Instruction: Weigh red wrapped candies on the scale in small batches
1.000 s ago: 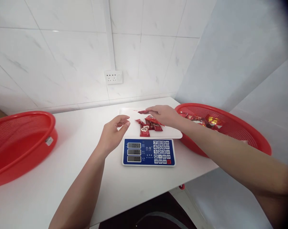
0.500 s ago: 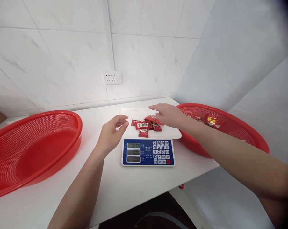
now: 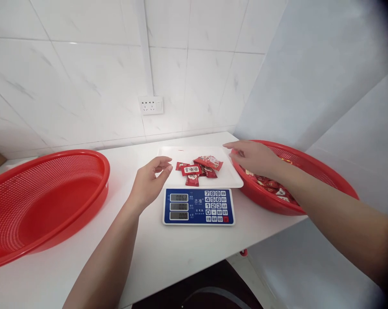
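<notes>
Several small red packets (image 3: pixel 191 170) lie in a loose pile on the white pan (image 3: pixel 168 180) of a digital scale (image 3: pixel 198 207). The top line of its display appears to read 0.062. My left hand (image 3: pixel 151 180) is just left of the pan, fingers curved and apart, with nothing in it. Over the near-left rim of the right red basket (image 3: pixel 334 176), my right hand (image 3: pixel 255 156) hangs with its fingers stretched out and apart, holding nothing that I can see. More red packets (image 3: pixel 273 184) lie in that basket, partly hidden by my right forearm.
Another red perforated basket (image 3: pixel 55 214) stands at the left of the white table (image 3: pixel 155 262). A tiled wall with a power socket (image 3: pixel 151 105) rises behind, and a grey-white panel (image 3: pixel 297 86) closes off the right. The table's front edge runs close to my body.
My right hand has moved right, off the packets on the pan to the basket's rim. The top display reading went from about 0.055 to 0.062. My left hand has stayed in place.
</notes>
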`<state>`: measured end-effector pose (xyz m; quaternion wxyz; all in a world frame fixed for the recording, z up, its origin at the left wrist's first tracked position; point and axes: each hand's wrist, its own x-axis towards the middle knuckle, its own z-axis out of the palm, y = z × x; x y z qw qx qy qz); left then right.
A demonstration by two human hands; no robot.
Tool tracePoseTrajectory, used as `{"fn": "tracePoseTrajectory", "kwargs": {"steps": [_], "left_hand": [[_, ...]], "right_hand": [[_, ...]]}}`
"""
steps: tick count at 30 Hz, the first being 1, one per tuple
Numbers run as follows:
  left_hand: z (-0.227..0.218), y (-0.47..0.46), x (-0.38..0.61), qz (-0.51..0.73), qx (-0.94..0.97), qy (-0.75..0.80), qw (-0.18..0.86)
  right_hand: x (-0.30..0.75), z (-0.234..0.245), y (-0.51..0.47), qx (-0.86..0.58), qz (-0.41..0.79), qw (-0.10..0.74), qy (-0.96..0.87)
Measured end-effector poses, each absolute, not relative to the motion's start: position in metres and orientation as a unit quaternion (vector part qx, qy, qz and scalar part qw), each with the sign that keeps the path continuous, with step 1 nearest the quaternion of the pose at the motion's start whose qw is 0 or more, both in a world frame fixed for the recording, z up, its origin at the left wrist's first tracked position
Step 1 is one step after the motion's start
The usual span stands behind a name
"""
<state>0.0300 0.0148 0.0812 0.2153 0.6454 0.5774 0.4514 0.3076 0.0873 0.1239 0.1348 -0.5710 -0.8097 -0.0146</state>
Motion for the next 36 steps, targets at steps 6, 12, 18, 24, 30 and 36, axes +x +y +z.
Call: {"fn": "tracePoseTrajectory", "kwargs": {"steps": [6, 12, 18, 24, 30, 36], "left_hand": [[0.081, 0.015, 0.03, 0.443, 0.644, 0.583, 0.222], [0.08, 0.016, 0.031, 0.44, 0.645, 0.584, 0.223], [0.081, 0.014, 0.031, 0.434, 0.643, 0.59, 0.222], [0.082, 0.014, 0.032, 0.434, 0.644, 0.59, 0.223], [0.081, 0.015, 0.033, 0.426, 0.648, 0.591, 0.222], [0.082, 0.013, 0.033, 0.426, 0.654, 0.588, 0.212]], "right_hand": [[0.352, 0.117, 0.086, -0.647, -0.027, 0.093, -0.757], [0.385, 0.099, 0.091, -0.685, -0.043, 0.032, -0.726], [0.39, 0.095, 0.09, -0.7, -0.026, 0.012, -0.713], [0.388, 0.098, 0.084, -0.669, -0.014, 0.023, -0.743], [0.354, 0.081, 0.086, -0.563, -0.04, 0.091, -0.821], [0.299, 0.065, 0.093, -0.473, -0.129, 0.104, -0.865]]}}
